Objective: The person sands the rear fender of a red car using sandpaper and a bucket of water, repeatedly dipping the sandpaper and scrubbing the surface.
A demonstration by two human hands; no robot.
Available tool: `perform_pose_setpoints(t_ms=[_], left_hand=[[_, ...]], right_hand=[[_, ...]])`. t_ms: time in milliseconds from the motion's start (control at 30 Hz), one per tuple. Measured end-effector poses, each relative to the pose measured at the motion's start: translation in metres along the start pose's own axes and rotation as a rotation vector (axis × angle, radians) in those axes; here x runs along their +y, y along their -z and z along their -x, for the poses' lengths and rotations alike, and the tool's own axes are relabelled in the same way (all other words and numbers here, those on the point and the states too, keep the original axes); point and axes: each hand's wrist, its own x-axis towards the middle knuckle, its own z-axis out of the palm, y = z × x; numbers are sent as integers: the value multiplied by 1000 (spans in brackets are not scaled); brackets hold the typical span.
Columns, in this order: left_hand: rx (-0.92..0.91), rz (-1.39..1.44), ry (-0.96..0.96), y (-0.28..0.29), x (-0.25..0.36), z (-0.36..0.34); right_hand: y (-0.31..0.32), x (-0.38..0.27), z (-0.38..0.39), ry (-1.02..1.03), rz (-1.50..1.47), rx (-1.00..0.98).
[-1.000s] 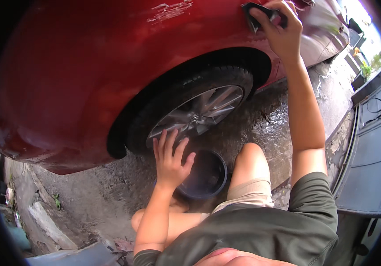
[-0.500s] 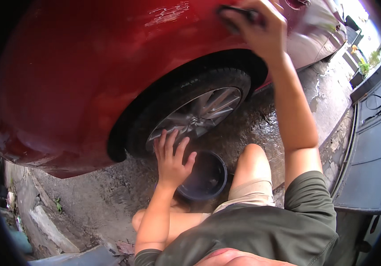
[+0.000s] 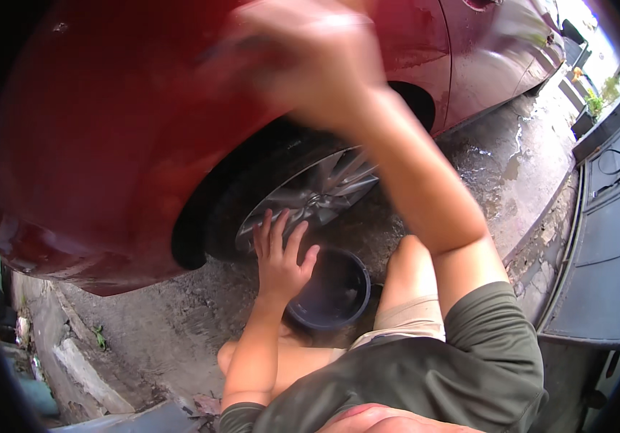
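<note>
My right hand (image 3: 317,61), smeared by motion, is up against the wet red car's rear side panel (image 3: 122,137), above the wheel arch. A dark flat pad (image 3: 227,49) sticks out at its fingertips; its kind is too blurred to tell. Below, my left hand (image 3: 281,263) hangs in the air with fingers spread, holding nothing. It overlaps the lower edge of the silver-spoked wheel (image 3: 317,198) in view. Beside that hand, a round dark bucket (image 3: 362,292) stands on the ground in front of my knees; what is in it is hard to make out.
Wet concrete (image 3: 144,317) lies under the car, with broken slabs (image 3: 90,375) at the lower left. A grey metal gate (image 3: 599,281) runs along the right, with a black cable hanging on it. My bent knee (image 3: 411,270) is close to the bucket.
My right hand has swept left across the panel with the dark pad, from near the door side to above the wheel arch. White foam streaks seen earlier are hidden or gone. My left hand stays put.
</note>
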Motion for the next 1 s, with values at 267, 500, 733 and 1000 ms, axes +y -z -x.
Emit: perform_pose_setpoints(t_ms=[267, 500, 733, 1000], left_hand=[[-39, 5, 28, 14, -2, 10], [-50, -10, 29, -9, -13, 7], [-67, 74, 11, 4, 6, 7], [-27, 21, -109, -18, 7, -6]], right_hand=[[63, 79, 7, -416, -313, -292], [-33, -12, -55, 463, -269, -209], [104, 105, -36, -266, -90, -572], [-24, -8, -81, 684, -141, -485]])
